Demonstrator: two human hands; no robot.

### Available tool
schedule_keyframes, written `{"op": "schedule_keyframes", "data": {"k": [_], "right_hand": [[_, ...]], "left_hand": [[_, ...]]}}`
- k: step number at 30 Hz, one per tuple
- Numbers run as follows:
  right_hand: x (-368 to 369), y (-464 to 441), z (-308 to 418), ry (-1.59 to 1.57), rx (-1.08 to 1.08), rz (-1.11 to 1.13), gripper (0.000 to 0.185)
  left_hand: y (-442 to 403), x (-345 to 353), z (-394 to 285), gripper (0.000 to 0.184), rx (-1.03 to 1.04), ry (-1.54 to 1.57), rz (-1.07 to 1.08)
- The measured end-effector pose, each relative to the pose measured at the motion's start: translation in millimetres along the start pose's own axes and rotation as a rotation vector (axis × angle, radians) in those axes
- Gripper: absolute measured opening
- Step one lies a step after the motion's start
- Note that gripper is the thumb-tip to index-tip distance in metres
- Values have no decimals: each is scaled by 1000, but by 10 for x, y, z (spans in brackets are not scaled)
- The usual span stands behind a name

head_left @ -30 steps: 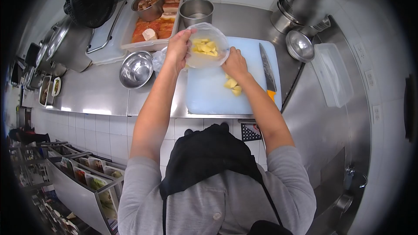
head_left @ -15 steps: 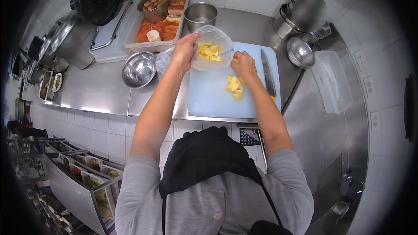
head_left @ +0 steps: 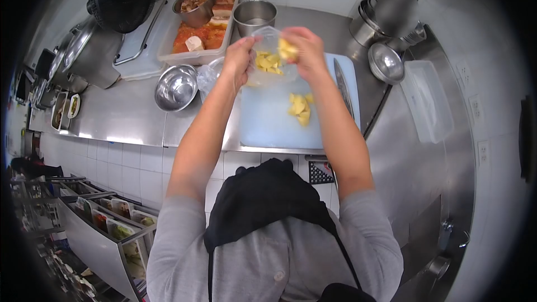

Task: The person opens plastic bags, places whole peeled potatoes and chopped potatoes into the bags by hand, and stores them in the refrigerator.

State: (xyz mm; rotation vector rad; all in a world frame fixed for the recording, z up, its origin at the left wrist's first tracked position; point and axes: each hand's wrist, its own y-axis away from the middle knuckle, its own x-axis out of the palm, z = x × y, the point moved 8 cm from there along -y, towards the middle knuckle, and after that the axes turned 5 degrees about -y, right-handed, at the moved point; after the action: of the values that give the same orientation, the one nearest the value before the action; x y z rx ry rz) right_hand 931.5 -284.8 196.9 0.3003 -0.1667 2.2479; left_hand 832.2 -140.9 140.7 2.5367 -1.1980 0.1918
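Observation:
My left hand (head_left: 240, 59) is closed on the edge of a clear plastic bag (head_left: 275, 77), held over the far part of a light-blue cutting board (head_left: 268, 128). Inside the bag lie several yellow potato chunks (head_left: 268, 62). At the bag's mouth, my right hand (head_left: 306, 50) grips more potato chunks (head_left: 288, 49); it is blurred by motion. A small pile of potato chunks (head_left: 300, 108) rests on the board below my right forearm. Along the board's right side lies a knife (head_left: 342, 86), partly hidden by that arm.
A steel bowl (head_left: 177, 88) stands left of the board. Behind are an empty steel pot (head_left: 255, 17) and a plastic tub (head_left: 163, 53) of reddish meat, with a meat-filled pot (head_left: 194, 6) on it. Stacked steel bowls (head_left: 386, 62) and a plastic container (head_left: 428, 100) sit right.
My right hand has risen from the board's far right side to the bag's mouth, carrying potato chunks. My left hand still holds the bag in about the same place.

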Motion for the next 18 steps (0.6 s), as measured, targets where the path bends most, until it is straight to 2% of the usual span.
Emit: {"op": "schedule_keyframes", "data": {"k": [1, 4, 7, 9, 11, 13, 15, 18], "right_hand": [[147, -50, -3, 302, -77, 24, 27], [413, 89, 286, 1036, -915, -58, 28], [-11, 244, 427, 757, -623, -11, 32], [-382, 443, 160, 807, -365, -31, 36], [-616, 736, -237, 1182, -194, -9, 42], [-540, 1143, -489, 1385, -339, -62, 46], [-396, 1296, -613, 1510, -390, -52, 48], [-322, 1291, -754, 1532, -339, 26, 44]], "left_hand": [[-75, -2, 16, 28, 15, 34, 4], [-2, -33, -18, 28, 21, 49, -5], [20, -128, -23, 28, 15, 80, -5], [22, -185, 9, 27, 14, 101, -6], [37, -215, 31, 27, 15, 107, -17], [88, -198, 16, 27, 4, 97, -14], [90, -176, 61, 27, -7, 93, -4], [39, -86, 98, 28, -15, 81, 24]]}}
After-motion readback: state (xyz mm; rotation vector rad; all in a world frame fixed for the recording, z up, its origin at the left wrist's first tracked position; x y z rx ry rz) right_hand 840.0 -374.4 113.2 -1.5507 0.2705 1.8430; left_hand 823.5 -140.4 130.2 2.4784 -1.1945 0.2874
